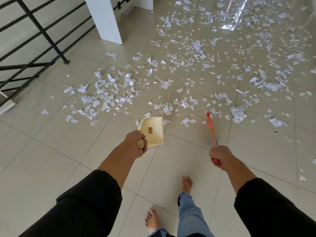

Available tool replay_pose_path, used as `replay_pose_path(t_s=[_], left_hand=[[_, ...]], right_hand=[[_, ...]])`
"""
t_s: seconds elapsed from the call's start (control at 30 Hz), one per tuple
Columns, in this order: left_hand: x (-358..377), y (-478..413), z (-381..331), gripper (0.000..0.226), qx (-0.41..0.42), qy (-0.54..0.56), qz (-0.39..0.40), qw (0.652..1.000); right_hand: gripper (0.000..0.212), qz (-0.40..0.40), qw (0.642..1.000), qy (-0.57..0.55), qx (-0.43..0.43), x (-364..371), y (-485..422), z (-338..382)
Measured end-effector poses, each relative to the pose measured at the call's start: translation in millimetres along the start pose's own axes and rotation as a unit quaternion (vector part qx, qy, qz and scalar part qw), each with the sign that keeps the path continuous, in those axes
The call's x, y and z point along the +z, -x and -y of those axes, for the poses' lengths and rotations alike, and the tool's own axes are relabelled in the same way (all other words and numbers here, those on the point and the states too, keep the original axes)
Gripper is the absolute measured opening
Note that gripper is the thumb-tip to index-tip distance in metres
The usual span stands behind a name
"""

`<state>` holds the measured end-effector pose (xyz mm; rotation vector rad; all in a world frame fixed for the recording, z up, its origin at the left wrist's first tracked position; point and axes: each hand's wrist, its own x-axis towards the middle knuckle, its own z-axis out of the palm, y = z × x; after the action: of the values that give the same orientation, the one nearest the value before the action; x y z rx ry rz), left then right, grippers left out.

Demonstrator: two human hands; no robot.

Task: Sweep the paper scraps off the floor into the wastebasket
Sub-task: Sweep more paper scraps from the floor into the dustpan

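Covering the floor: paper scraps (191, 65), white torn bits spread over the pale tiled floor (51, 151) beyond the dustpan, thickest to its upper left and upper right, running to the far glossy stretch.
Dustpan: cream dustpan (152, 131) held above the tiles at the near edge of the scraps, pan mouth turned toward them, a small brown label on its inner face; a few scraps lie just beside its far rim.
Left hand: left hand (137, 144) wrapped round the dustpan's handle, whose rounded end shows between the fingers; forearm stretched forward, black sleeve pushed up below the elbow.
Right hand: right hand (219, 155) fisted round the red handle of the broom (211, 129), to the right of the dustpan and well apart from the left hand; forearm extended, wrist level.
Broom: slants away from the fist toward the scraps right of the dustpan, blurred at its far end.
Feet: two bare feet (186, 183) on the tiles nearer than the dustpan, blue jeans above.
Railing: black railing (34, 53) to the dustpan's far left.
Pillar: white pillar (106, 19) beyond the dustpan, beside the railing.
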<state>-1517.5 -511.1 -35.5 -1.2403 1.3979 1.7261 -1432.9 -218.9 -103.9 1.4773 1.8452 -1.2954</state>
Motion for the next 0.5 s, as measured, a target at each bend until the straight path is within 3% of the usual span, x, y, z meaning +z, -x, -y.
replay_pose_path(t_s=[0.1, 0.2, 0.23, 0.33, 0.5], left_hand=[[20.6, -7.8, -9.4, 0.015, -0.008, 0.011, -0.002, 1.0], [44.4, -16.8, -18.8, 0.017, -0.014, 0.013, -0.011, 1.0], [53.9, -20.8, -23.0, 0.018, -0.014, 0.01, -0.015, 1.0], [78.3, -29.2, -35.2, 0.018, -0.016, 0.025, -0.032, 0.999], [103.9, -30.3, -52.0, 0.017, -0.008, 0.048, -0.054, 0.997]], right_hand=[[0.042, 0.03, 0.999, 0.032, 0.005, -1.0, -19.9, 22.4], [0.009, 0.102, 0.992, 0.069, 0.013, -3.0, -21.1, 51.0], [0.007, 0.122, 0.989, 0.083, 0.009, -6.8, -21.2, 60.8], [0.008, 0.173, 0.978, 0.118, -0.022, -25.2, -24.8, 89.4], [0.014, 0.174, 0.973, 0.147, -0.04, -62.1, -42.9, 123.2]])
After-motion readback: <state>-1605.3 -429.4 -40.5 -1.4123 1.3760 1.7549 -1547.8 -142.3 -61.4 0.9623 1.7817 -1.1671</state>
